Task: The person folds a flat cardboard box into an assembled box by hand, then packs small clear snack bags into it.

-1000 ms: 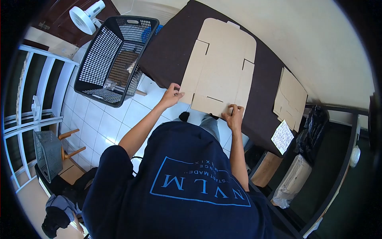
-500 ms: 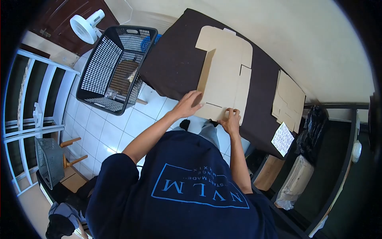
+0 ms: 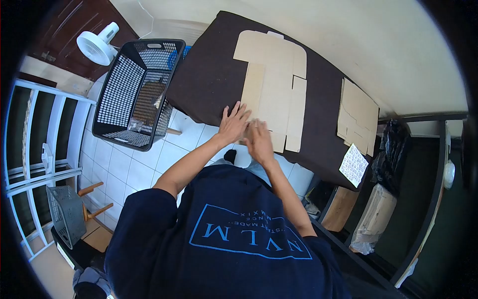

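A flat die-cut cardboard box blank [image 3: 276, 94] lies on a dark-covered table, its narrow left flap [image 3: 253, 83] folded over inward. My left hand [image 3: 234, 124] rests on the lower end of that flap at the blank's left edge, fingers spread. Just right of it, my right hand [image 3: 259, 142] lies over the near-left corner with its fingers stretched out and slightly blurred. The two hands are close together, and they hide the near-left corner. On the right side of the blank, a slit separates a strip [image 3: 296, 114].
More cardboard blanks [image 3: 358, 117] are stacked at the table's right end, beside a patterned white sheet [image 3: 354, 165]. A black plastic basket [image 3: 107, 112] stands left of the dark table [image 3: 204, 74]. Behind it is a white fan [image 3: 97, 47]. A wrapped package [image 3: 373, 219] sits at lower right.
The left flap, raised before, now lies folded down. My right hand has moved left from the near-right edge to beside my left hand. The near edge's right strip now shows uncovered.
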`<act>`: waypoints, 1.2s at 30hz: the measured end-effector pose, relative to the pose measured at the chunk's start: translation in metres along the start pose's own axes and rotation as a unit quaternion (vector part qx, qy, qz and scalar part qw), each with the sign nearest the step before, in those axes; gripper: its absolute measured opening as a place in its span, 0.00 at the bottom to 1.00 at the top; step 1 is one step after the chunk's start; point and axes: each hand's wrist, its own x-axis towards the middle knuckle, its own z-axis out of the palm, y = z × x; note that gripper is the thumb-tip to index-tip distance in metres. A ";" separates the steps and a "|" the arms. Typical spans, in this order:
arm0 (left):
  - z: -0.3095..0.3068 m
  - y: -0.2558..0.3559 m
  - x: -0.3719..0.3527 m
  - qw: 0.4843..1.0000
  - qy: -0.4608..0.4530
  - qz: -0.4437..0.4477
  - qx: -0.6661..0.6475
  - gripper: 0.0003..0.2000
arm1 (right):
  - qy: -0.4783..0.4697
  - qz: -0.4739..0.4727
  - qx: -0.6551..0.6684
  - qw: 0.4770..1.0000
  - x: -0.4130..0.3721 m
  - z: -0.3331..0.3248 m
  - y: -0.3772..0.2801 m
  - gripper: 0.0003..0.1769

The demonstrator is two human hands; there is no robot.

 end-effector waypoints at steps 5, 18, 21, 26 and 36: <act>0.013 -0.019 0.037 0.998 0.023 -0.022 0.057 0.30 | -0.070 0.027 -0.071 0.995 -0.001 0.020 -0.004 0.38; 0.010 -0.033 0.133 0.992 0.002 -0.101 0.070 0.33 | -0.130 0.043 -0.030 0.990 0.004 0.005 -0.002 0.43; 0.015 -0.023 0.097 0.996 0.013 -0.078 0.051 0.33 | -0.161 0.038 -0.031 0.986 0.004 0.001 -0.002 0.47; 0.014 -0.005 0.028 0.998 0.021 -0.043 0.030 0.31 | -0.173 0.026 0.014 0.985 0.004 0.000 0.010 0.54; -0.033 0.038 -0.063 0.980 -0.110 -0.056 -0.158 0.25 | -0.150 0.097 0.292 0.939 0.010 -0.018 0.032 0.49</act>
